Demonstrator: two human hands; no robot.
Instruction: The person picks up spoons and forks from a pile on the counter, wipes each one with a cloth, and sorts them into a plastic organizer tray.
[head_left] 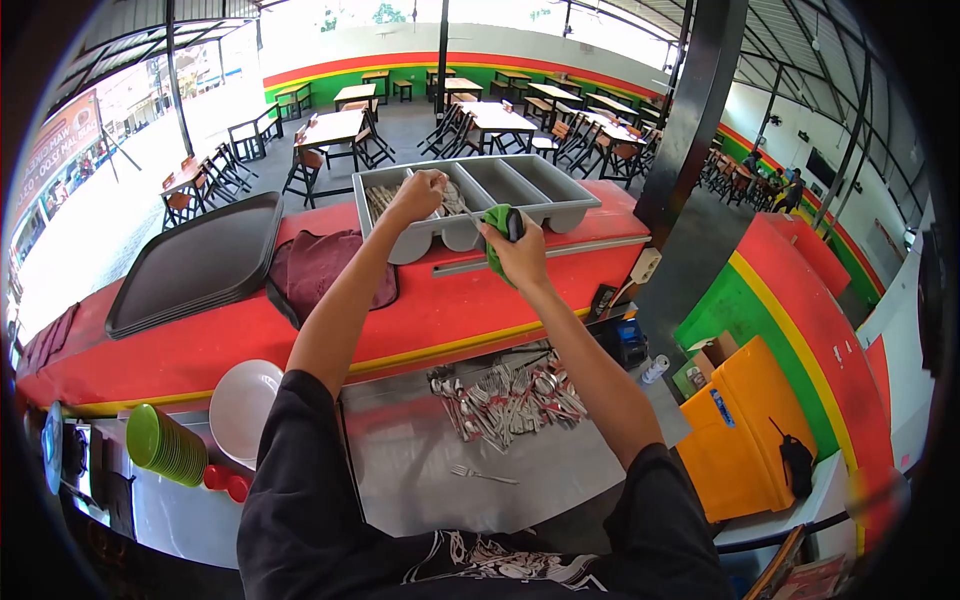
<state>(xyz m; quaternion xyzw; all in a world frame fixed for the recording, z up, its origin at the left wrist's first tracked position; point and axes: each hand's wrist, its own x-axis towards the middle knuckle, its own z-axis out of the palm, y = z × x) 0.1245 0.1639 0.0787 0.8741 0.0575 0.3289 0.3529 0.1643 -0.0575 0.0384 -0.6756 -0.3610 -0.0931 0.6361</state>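
Observation:
My left hand (420, 195) is closed in a pinch above the left compartments of a grey cutlery tray (408, 243); what its fingers hold, if anything, cannot be made out. Cutlery (380, 200) lies in those compartments. My right hand (518, 252) is closed around a bunched green cloth (494, 262) with a dark rounded piece at its top, just in front of the tray's near wall. Below my arms, a heap of forks and spoons (510, 400) is spread over a steel worktop (400, 470), with a single fork (484, 475) apart from it.
The tray stands on a red counter (200, 345), beside a maroon cloth (335, 270) and stacked dark trays (200, 265). Green plates (165, 445) and a white bowl (245, 410) are at lower left. An orange bin (750, 430) stands right; dining tables (500, 117) are beyond.

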